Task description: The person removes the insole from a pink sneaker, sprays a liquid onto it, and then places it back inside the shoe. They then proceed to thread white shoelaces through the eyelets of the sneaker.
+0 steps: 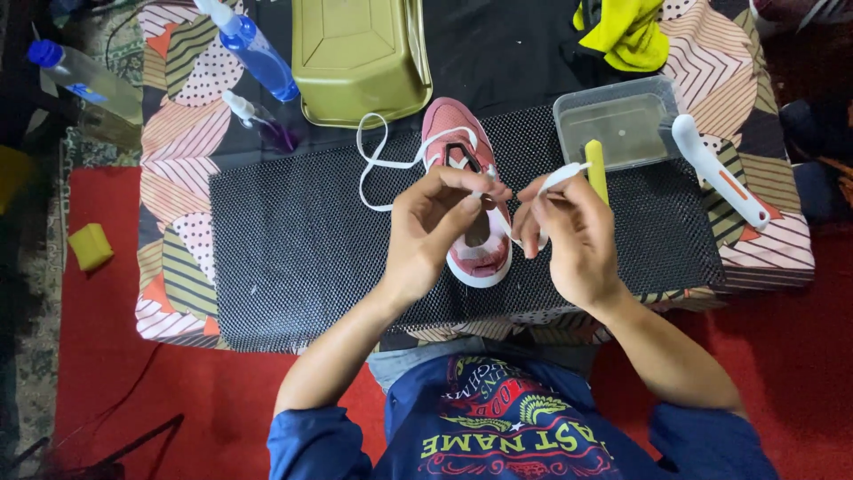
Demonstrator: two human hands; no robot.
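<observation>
Resting on the black mesh mat (293, 240), the pink sneaker (466, 191) looks light and soft-sided, best steadied by its sole. Its limp white shoelace (378, 160) is pinched by the left hand (435, 227) and right hand (569, 236), fingertips closed near the lace ends.

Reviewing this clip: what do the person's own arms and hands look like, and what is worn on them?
Both hands are bare: no gloves, rings, watch or bracelets show on the left hand or the right hand. The forearms are uncovered, with dark blue sleeves pushed up to about the elbows. The sleeves belong to a dark blue top with a printed chest design in red, yellow and green.
</observation>
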